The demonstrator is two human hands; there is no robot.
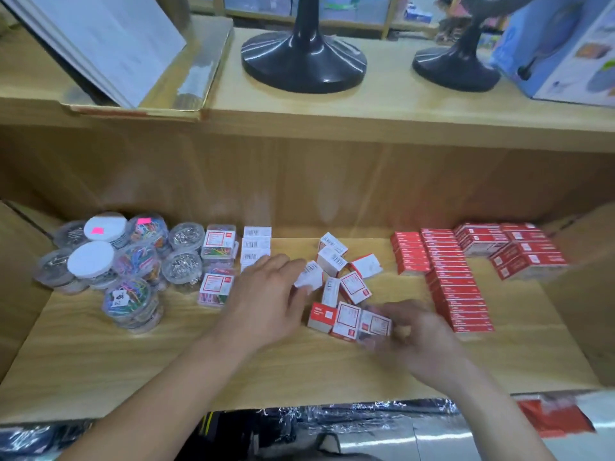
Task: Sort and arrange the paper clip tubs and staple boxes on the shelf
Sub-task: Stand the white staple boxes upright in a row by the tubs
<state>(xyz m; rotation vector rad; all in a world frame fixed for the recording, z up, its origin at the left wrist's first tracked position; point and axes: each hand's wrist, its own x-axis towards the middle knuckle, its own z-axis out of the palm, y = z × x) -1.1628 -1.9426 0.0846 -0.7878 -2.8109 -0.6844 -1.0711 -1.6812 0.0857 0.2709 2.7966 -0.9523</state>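
Observation:
Several round clear paper clip tubs (pixel 133 261) cluster at the shelf's left, with square clip boxes (pixel 217 261) beside them. A short row of white boxes (pixel 256 244) stands behind my left hand (pixel 266 301), which pinches a small white box (pixel 311 277). Loose red-and-white staple boxes (pixel 346 281) lie scattered in the middle. My right hand (pixel 419 341), blurred, grips a small box (pixel 374 324) at the pile's front. Red staple boxes (pixel 452 274) sit in neat rows on the right.
The wooden shelf (pixel 233 371) has side walls left and right. On the ledge above stand two black round bases (pixel 303 58), a leaning white board (pixel 109 44) and a blue carton (pixel 565 51). Plastic-wrapped goods (pixel 332 427) lie below the shelf edge.

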